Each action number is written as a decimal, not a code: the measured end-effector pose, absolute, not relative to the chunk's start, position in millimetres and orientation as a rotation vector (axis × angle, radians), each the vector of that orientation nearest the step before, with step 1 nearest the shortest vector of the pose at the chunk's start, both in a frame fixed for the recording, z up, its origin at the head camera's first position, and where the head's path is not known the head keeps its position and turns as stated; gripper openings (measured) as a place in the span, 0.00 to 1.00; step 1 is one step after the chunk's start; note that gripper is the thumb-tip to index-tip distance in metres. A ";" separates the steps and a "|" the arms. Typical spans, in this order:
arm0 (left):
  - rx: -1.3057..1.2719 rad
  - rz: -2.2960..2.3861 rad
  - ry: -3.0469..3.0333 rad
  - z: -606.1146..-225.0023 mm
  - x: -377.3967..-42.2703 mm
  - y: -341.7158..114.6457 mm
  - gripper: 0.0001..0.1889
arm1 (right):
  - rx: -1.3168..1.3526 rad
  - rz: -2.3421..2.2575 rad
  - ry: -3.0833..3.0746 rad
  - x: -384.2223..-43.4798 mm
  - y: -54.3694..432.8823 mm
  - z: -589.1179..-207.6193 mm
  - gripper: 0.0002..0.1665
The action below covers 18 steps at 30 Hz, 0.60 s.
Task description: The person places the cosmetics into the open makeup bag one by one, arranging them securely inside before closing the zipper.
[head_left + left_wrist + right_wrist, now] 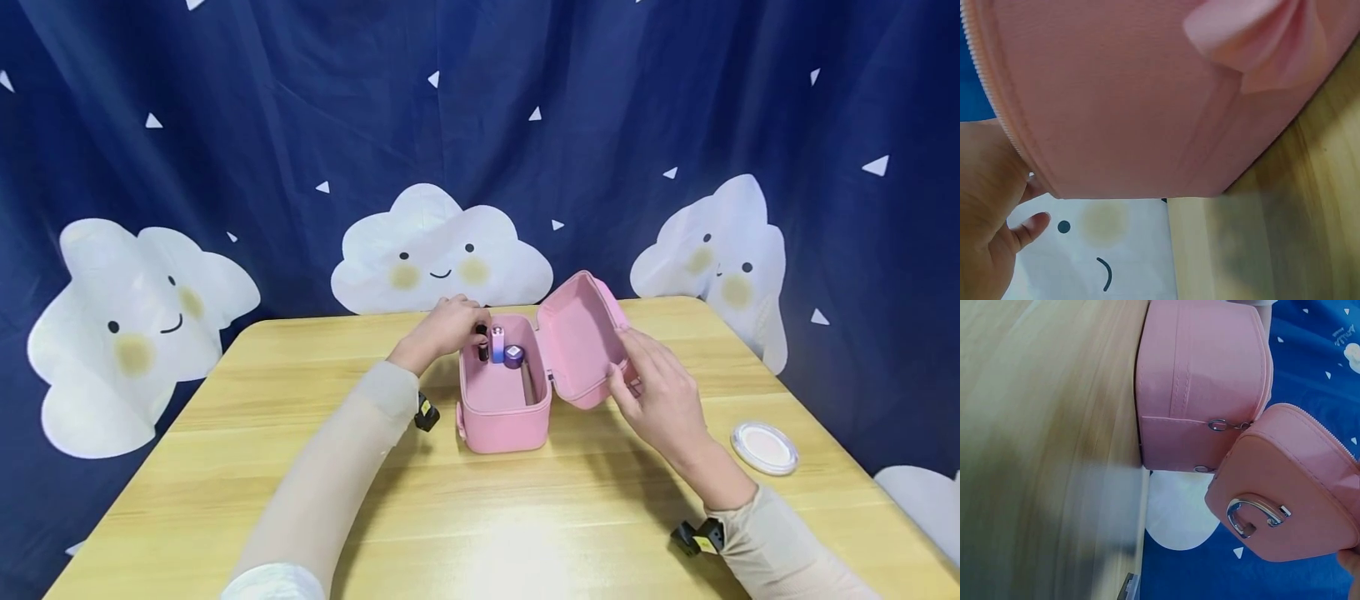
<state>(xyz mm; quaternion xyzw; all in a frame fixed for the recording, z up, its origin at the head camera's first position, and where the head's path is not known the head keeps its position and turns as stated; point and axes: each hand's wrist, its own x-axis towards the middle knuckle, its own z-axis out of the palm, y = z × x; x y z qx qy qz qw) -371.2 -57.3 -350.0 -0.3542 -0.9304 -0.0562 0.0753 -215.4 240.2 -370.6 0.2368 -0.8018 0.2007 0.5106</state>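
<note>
A pink cosmetic case [504,429] stands unzipped on the table, its lid [581,342] swung out to the right. Over the case's far left corner, my left hand [450,325] pinches a small black tube [483,352]; its fingertips inside are hidden in the left wrist view. Beside the tube are a pink-to-purple stick [497,344], a small purple jar [513,357] and a slim brown item [528,383]. My right hand [663,396] grips the lid's edge, thumb on the inner side. A silver C-shaped ornament [1254,515] shows on the lid's outside.
A round, clear-rimmed disc [765,448] lies on the wooden table [300,517] right of my right hand. A pink bow [1260,37] sticks out from the case's side. Behind the table hangs a dark blue curtain [480,108] with smiling clouds.
</note>
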 end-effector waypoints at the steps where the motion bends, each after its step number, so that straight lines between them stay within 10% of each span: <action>1: -1.064 -0.165 -2.788 -350.5 -371.8 -56.8 0.10 | 0.570 0.484 -1.930 -215.4 240.1 -370.8 0.28; 18: -1.053 -0.048 -2.740 -351.3 -372.3 -51.9 0.11 | 0.565 0.502 -1.943 -215.0 240.5 -371.4 0.28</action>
